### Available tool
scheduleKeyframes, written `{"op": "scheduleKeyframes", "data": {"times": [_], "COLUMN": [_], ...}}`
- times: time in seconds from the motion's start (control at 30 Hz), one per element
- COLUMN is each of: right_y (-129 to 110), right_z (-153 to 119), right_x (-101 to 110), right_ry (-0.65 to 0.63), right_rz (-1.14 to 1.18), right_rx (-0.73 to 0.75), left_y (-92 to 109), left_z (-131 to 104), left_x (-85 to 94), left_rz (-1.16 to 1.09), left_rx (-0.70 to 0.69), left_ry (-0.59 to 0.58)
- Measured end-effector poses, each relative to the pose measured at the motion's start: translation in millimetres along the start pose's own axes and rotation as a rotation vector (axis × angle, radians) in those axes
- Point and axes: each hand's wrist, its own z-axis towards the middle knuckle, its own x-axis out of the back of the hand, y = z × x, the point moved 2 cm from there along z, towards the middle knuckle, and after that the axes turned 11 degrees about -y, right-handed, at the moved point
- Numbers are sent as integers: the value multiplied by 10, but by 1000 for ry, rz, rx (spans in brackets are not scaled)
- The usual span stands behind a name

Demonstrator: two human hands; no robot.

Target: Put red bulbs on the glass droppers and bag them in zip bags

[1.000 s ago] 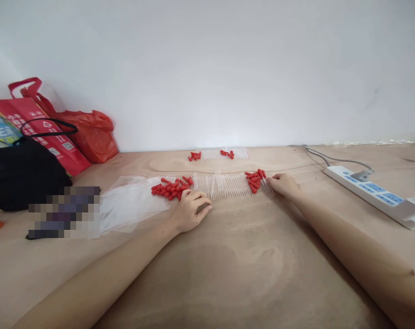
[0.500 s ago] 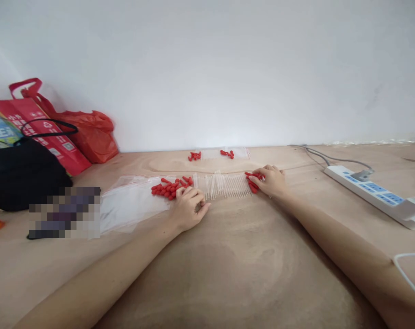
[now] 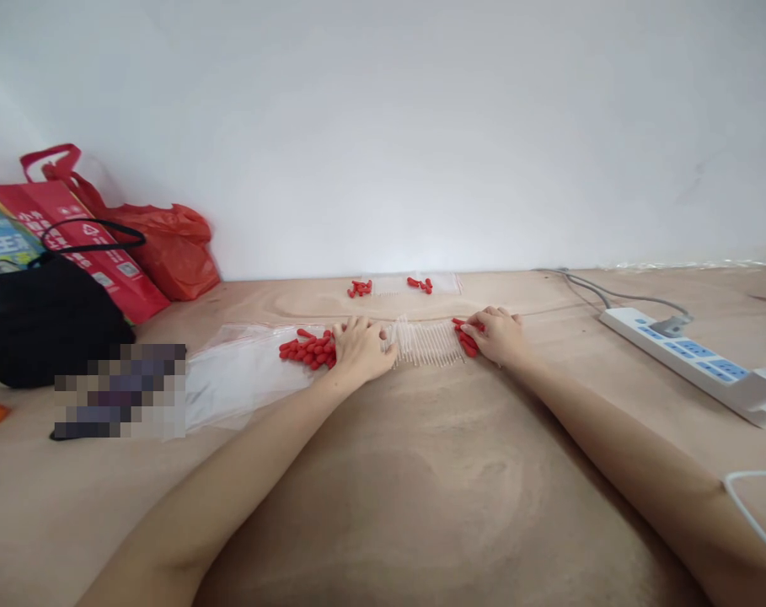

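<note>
My left hand [image 3: 362, 350] lies palm down, fingers stretched out, over the left end of a row of thin clear tubes [image 3: 430, 344]. Just left of it is a pile of red rubber bulbs [image 3: 303, 351], partly covered by the hand. At the row's right end, my right hand [image 3: 501, 335] has bent fingers closed against a smaller group of red rubber bulbs [image 3: 467, 339]. The fingers hide some of those bulbs. Most tubes lie side by side, with a few crossing on top near the left hand.
Clear plastic bags [image 3: 243, 371] lie left of the pile. Near the wall, another bag [image 3: 392, 284] has red bulbs at both sides. A white power strip [image 3: 673, 346] with a grey plug lies right. Red bags [image 3: 168, 244] and a black bag [image 3: 54, 320] stand left.
My left hand has moved right and slightly away from me, its fingers straightening over the left end of the tubes. My right hand stays almost in place by the bulbs.
</note>
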Motion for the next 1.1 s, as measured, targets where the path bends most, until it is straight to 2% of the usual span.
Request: {"op": "scheduleKeyframes", "data": {"times": [0.1,0.2,0.33,0.5,0.6,0.73,0.83,0.97,1.1], "right_y": [-35,-162,-431,-692,-742,-727,-712,-738,-801], "right_z": [-17,-72,-205,-378,-441,-475,-480,-488,-512], "right_x": [28,38,3,-8,11,6,-23,-40,-34], "right_ry": [92,141,85,-33,-38,21,57,100,22], "right_rz": [86,249,389,445,458,452,479,502,533], "right_rx": [39,200,441,604,638,583,512,494,549], "left_y": [44,57,67,117,149,158,105,-37,-159], "left_z": [121,198,241,252,250,162,-23,-364,-584], "left_x": [-34,-72,-98,-99,-54,93,175,132,32], "left_rz": [17,22,37,46,42,30,1,-177,-264], "left_rx": [30,47,75,83,82,53,-30,-315,-489], "left_ry": [-33,-48,-41,-66,-93,-101,-93,1,119]}}
